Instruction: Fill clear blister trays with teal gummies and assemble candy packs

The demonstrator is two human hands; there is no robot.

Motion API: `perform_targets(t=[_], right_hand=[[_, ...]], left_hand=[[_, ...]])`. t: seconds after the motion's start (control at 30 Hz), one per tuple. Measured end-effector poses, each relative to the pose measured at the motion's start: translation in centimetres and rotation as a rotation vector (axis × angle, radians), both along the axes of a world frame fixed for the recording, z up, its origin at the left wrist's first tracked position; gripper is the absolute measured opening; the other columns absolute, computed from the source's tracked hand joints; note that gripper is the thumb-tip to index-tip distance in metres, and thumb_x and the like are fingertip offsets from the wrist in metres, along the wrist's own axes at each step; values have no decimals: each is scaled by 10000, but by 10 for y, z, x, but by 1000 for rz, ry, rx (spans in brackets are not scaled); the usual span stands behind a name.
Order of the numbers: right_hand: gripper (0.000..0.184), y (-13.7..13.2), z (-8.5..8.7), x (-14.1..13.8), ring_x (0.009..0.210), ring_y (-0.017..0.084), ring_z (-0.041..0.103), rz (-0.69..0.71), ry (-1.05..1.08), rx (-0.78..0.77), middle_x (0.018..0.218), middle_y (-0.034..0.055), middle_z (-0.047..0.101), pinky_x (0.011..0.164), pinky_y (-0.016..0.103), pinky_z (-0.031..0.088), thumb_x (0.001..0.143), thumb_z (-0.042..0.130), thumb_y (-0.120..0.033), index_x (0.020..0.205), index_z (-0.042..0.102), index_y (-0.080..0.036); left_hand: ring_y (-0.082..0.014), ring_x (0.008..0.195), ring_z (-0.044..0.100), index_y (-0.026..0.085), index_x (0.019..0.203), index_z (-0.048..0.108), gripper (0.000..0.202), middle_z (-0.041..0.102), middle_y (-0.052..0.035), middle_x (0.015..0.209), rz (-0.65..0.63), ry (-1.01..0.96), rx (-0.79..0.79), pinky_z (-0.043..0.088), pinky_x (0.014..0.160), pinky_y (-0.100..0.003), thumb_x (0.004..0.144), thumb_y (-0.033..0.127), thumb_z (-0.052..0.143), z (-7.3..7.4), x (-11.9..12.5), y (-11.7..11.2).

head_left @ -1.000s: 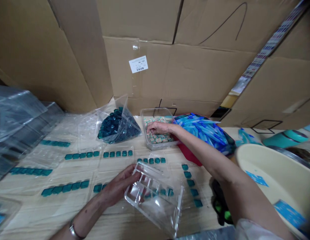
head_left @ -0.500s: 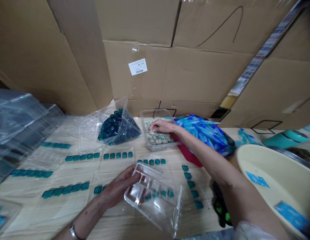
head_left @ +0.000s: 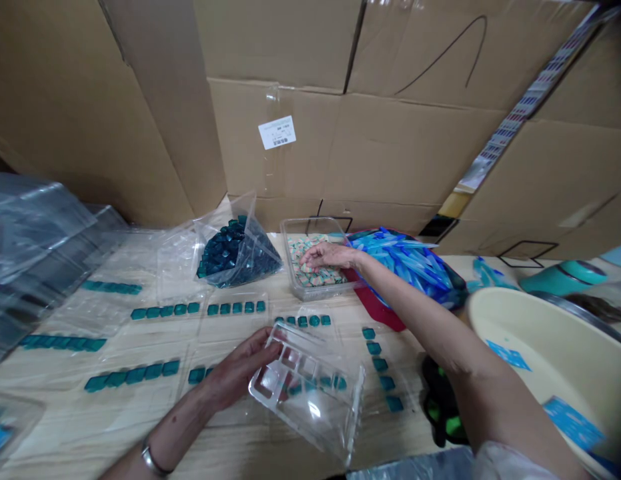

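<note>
A clear plastic blister tray (head_left: 310,393) lies tilted against the left hand (head_left: 237,373), whose fingers curl in a narrow hold around its near edge. Its compartments look bare, though teal square pieces (head_left: 153,372) on the table show through from beneath. More of these pieces stand in neat rows across the other open trays, while a heap remains in a clear plastic bag (head_left: 230,257) beyond them, so much is laid out and much is left. The right hand (head_left: 330,255) reaches forward, fingers spread wide, resting on pastel patterned pieces (head_left: 303,270) in a clear plastic tub (head_left: 315,292). Beside it, bright blue plastic strips (head_left: 405,270) pile over a red tray, and a cream basin (head_left: 540,333) holds flat blue pieces
</note>
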State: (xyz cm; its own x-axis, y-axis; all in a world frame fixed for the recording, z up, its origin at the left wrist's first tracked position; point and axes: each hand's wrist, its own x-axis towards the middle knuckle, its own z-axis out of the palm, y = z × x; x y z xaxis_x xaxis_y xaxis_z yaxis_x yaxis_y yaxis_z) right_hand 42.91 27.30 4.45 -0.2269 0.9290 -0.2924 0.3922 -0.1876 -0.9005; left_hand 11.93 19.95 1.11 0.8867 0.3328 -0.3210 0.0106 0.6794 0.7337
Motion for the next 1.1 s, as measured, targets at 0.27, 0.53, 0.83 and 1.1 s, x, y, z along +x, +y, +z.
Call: perform_targets(t=[0.27, 0.53, 0.83, 1.1], right_hand=[[137, 6, -9, -2, 480, 82, 539, -309, -86, -10, 537, -23, 613, 493, 174, 463, 587, 693, -77, 676, 613, -144], [113, 11, -13, -16, 506, 74, 551, -134, -169, -34, 583, -27, 617, 514, 165, 468, 634, 641, -45, 683, 615, -144], [198, 27, -21, -4, 609, 91, 548, 227, -465, 243, 695, -6, 633, 582, 184, 430, 693, 507, -22, 776, 645, -136], [147, 40, -33, 2, 682, 108, 509, 464, -620, 386, 753, 6, 617, 635, 202, 391, 658, 582, -59, 783, 634, -117]], left_hand=[[-194, 730, 618, 199, 1036, 523, 236, 564, -60, 898, 8, 9, -9, 518, 597, -322, 830, 315, 527, 2, 0, -1], [-208, 742, 620, 194, 1036, 510, 221, 549, -57, 896, -8, -5, 13, 519, 592, -335, 846, 305, 499, 0, 0, 0], [-202, 743, 615, 192, 1029, 505, 199, 548, -55, 886, -18, -3, 22, 522, 592, -335, 860, 292, 473, 0, 1, 0], [-195, 733, 613, 194, 1040, 510, 204, 547, -57, 894, -15, -5, 0, 522, 606, -342, 857, 280, 482, 1, 0, 0]])
